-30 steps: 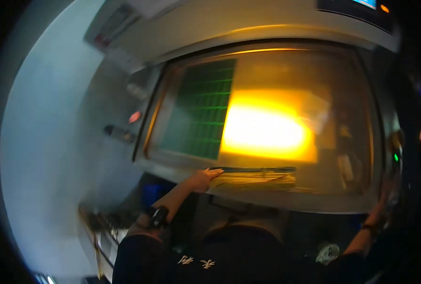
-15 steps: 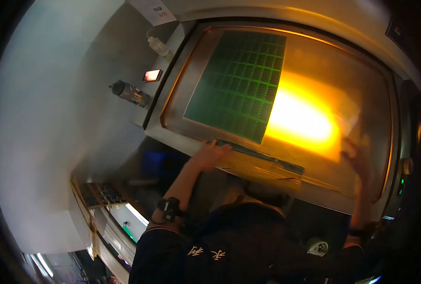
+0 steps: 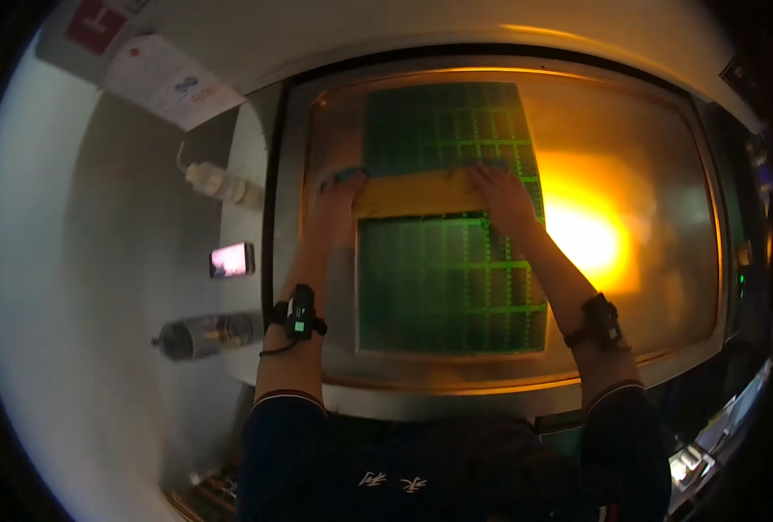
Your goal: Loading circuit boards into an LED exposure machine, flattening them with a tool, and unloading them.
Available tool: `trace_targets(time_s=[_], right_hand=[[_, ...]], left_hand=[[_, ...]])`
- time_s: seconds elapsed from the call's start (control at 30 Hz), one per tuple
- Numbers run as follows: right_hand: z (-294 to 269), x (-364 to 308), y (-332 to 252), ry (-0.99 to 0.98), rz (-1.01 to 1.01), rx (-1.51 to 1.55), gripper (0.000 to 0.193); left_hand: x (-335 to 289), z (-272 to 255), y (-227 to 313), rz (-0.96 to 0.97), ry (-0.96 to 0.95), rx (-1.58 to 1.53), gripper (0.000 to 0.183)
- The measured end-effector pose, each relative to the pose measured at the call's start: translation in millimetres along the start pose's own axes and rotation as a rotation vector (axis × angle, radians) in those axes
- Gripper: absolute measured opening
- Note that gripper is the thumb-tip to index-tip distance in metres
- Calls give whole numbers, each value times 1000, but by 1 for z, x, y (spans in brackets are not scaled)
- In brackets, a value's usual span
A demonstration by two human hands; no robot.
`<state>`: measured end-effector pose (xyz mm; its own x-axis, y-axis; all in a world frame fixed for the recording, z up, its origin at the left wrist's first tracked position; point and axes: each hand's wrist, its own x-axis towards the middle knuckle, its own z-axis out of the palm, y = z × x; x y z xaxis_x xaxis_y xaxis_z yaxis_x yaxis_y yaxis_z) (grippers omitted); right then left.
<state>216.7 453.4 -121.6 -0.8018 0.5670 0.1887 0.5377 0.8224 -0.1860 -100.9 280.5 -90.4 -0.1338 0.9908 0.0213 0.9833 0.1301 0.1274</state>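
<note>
A wide, flat squeegee-like scraper (image 3: 421,196), yellowish with a dark grip edge along its far side, lies across the green patterned panel (image 3: 451,296). My left hand (image 3: 343,191) closes over the scraper's left end, just past the panel's left side. Over its right end my right hand (image 3: 498,190) has its fingers wrapped, close to the panel's right side. The panel resembles a sheet of circuit boards and rests on a framed, glassy work surface (image 3: 334,304). Part of its pattern is hidden under the scraper and my right forearm.
Bright yellow light (image 3: 588,244) glows on the surface right of the panel. Along the left ledge are a white squeeze bottle (image 3: 217,183), a phone (image 3: 231,260) with a lit screen and a dark bottle (image 3: 204,337). A raised frame edge (image 3: 456,389) surrounds the work surface.
My view has turned and shifted. The scraper went from the near edge of the surface onto the panel. My right hand came from the lit area on the right to the scraper's right end.
</note>
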Motion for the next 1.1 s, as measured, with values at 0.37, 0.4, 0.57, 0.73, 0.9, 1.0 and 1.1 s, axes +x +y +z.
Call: trace_targets(time_s=[0.37, 0.4, 0.57, 0.73, 0.9, 1.0, 1.1], right_hand=[[43, 242, 81, -6, 11, -215, 67], [39, 241, 89, -121, 77, -230, 68], [42, 233, 73, -150, 119, -93, 70], [1, 101, 24, -176, 38, -77, 84], [-82, -100, -37, -618, -101, 25, 85], [-114, -206, -62, -724, -156, 127, 70], [-101, -177, -70, -495, -31, 107, 69]], left_hand=[[237, 32, -158, -6, 16, 75, 54], [247, 28, -140, 17, 25, 46, 54], [199, 25, -124, -98, 110, 291, 71], [83, -17, -41, 6, -21, 3, 64], [-112, -47, 65, 24, -581, -129, 69], [-175, -41, 105, 58, -737, -123, 77], [-184, -22, 110, 23, -481, -53, 75]])
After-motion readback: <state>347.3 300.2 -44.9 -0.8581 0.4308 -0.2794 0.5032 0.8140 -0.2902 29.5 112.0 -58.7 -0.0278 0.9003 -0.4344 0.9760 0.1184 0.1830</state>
